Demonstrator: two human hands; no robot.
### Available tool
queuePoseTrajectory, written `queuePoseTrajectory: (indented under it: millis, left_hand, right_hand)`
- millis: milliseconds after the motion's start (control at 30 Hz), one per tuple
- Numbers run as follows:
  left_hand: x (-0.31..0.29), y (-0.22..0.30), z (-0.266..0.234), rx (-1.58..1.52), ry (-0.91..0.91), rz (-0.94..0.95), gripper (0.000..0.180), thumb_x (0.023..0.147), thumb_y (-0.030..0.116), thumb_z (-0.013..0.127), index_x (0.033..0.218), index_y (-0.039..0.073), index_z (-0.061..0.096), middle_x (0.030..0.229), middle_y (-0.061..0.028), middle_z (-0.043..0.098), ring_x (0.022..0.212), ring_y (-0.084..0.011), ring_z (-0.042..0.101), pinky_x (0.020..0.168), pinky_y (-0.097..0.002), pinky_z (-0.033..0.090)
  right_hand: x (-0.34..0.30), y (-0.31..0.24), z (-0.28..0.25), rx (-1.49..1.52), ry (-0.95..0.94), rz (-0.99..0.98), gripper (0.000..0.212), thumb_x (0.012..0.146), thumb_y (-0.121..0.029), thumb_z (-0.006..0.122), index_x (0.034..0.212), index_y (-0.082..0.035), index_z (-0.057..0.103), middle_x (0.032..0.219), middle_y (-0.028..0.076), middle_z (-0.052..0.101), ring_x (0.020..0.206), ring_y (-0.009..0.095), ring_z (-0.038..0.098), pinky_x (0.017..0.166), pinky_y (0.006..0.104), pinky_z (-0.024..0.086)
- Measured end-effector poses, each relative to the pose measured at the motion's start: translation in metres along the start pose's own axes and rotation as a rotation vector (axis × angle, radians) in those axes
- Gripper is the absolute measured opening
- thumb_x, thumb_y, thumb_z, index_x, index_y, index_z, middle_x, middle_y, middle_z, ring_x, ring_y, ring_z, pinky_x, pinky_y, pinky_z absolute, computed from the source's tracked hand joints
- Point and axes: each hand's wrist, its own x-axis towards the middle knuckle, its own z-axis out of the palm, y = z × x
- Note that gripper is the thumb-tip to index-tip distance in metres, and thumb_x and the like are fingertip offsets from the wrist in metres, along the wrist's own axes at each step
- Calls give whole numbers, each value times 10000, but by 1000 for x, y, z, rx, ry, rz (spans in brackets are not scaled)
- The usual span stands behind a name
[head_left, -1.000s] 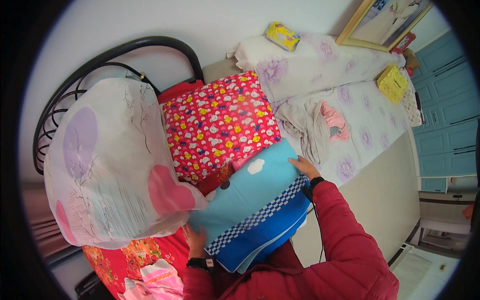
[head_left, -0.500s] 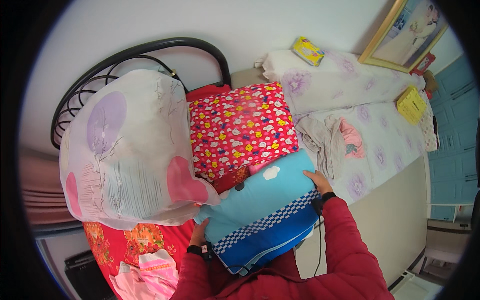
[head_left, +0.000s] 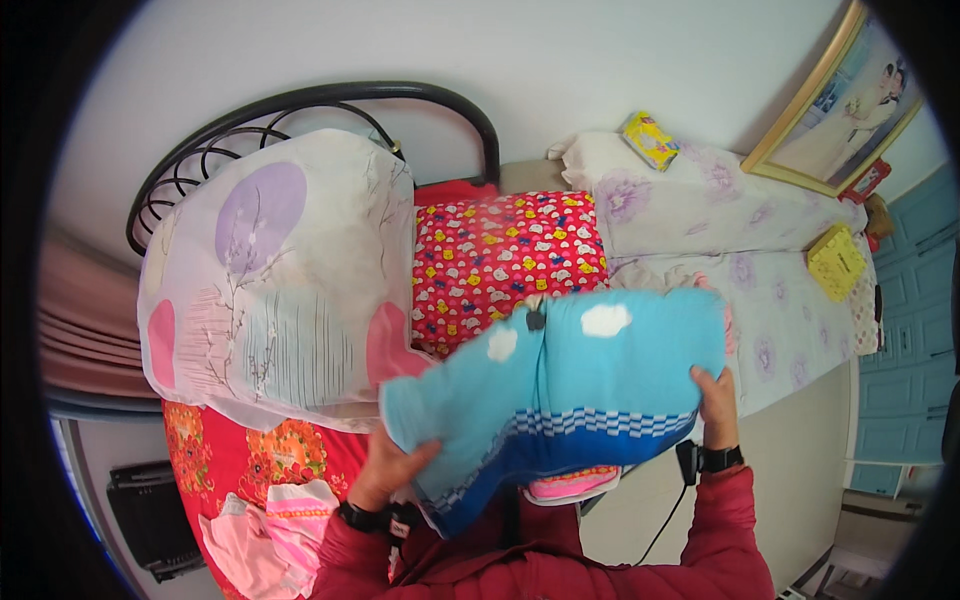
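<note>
Light-and-dark-blue padded cloth (head_left: 640, 362) with white clouds and a checkered band was up in front of the torso, between both hands. 12 = away from body. Long axis ran roughly 8:30 to 2:30, creased mid-length. Left hand (head_left: 388, 470) sat at its 8 o'clock end, right hand (head_left: 716, 405) at 3; both touching, neither nearer. Both sets of fingers grasped the cloth, thumbs on the near face.

Red cartoon-print pillow (head_left: 500, 250) lay at 11 o'clock, partly covered by the cloth. White sheer cover (head_left: 340, 270) with purple and pink patches was at 10.

Hidden: cloth's underside, most fingers behind it. Crumpled grey fabric (head_left: 655, 276) mostly blocked. Pink-and-white edge (head_left: 572, 486) below the cloth: couldn't tell whether attached.
</note>
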Motion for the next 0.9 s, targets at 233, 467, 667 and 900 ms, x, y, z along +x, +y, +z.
queuePoseTrajectory:
  millis: [233, 467, 667, 900]
  left_hand:
    - [71, 52, -9, -81, 128, 196, 429, 667, 59, 570, 1038, -20, 370, 961, -87, 485, 864, -145, 464, 754, -263, 371]
    - [66, 40, -11, -58, 168, 141, 412, 700, 98, 548, 1049, -30, 371, 978, -97, 482, 877, -158, 463, 761, -273, 366]
    - [87, 24, -3, -19, 198, 113, 416, 701, 117, 551, 1038, -41, 364, 935, -114, 495, 847, -171, 477, 726, -276, 392]
    - [92, 39, -4, 69, 270, 269, 448, 692, 151, 567, 1043, -40, 364, 923, -111, 502, 828, -154, 482, 714, -274, 402]
  right_hand:
    - [51, -32, 22, 119, 9, -237, 388, 703, -153, 528, 1012, 52, 416, 924, 117, 501, 797, 177, 496, 694, 276, 400]
    - [67, -14, 30, 25, -47, -156, 390, 709, -152, 518, 1027, 46, 412, 940, 106, 492, 825, 168, 480, 705, 268, 388]
    - [66, -9, 21, 5, -23, -187, 366, 720, -140, 505, 1023, 46, 419, 917, 91, 497, 798, 149, 475, 695, 255, 385]
    - [62, -14, 17, 145, -17, -171, 403, 738, -136, 493, 1072, 43, 358, 984, 122, 462, 845, 205, 472, 731, 293, 387]
